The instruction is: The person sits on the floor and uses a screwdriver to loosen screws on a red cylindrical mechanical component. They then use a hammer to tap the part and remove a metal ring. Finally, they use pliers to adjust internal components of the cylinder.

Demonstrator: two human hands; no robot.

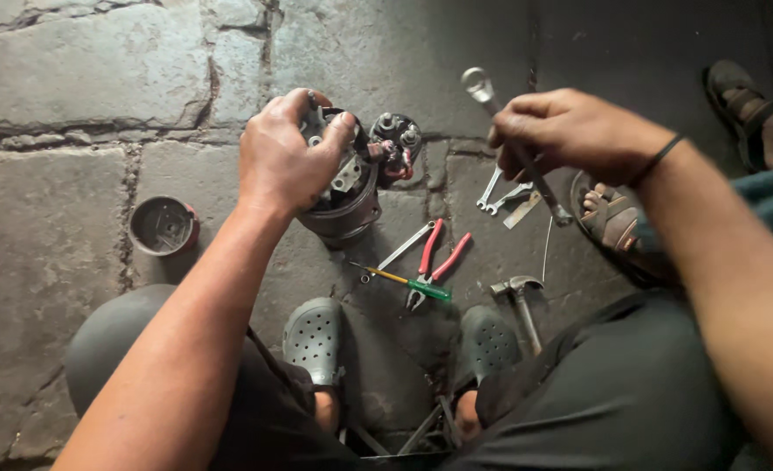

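The starter motor [352,187] stands on end on the stone floor [55,96] just beyond the person's knees, left of centre, its long axis running nearly upright and its open top tilted a little toward the camera. The left hand [282,157] is closed over that top from the left side, fingers curled round the housing rim, so it is plainly the hand in contact with the motor. The right hand [570,131] is held up well to the right of the motor and apart from it, fingers wrapped shut round the shank of a ring spanner [509,144], whose long axis slants from the ring end at far left down to near right (the ring end points back toward the motor). Counted from big to small: one starter motor; one round metal end cap [163,225] lying open side up at the left, well apart from the motor; one claw hammer [519,296] near the right shoe; one pair of red-handled pliers [432,266] near centre; one screwdriver [404,281] with a yellow and green handle crossing under the pliers; one flat spanner [400,249] beside them; and two small open-ended spanners [502,194] lying below the right hand, with another flat piece beside them that I cannot identify.
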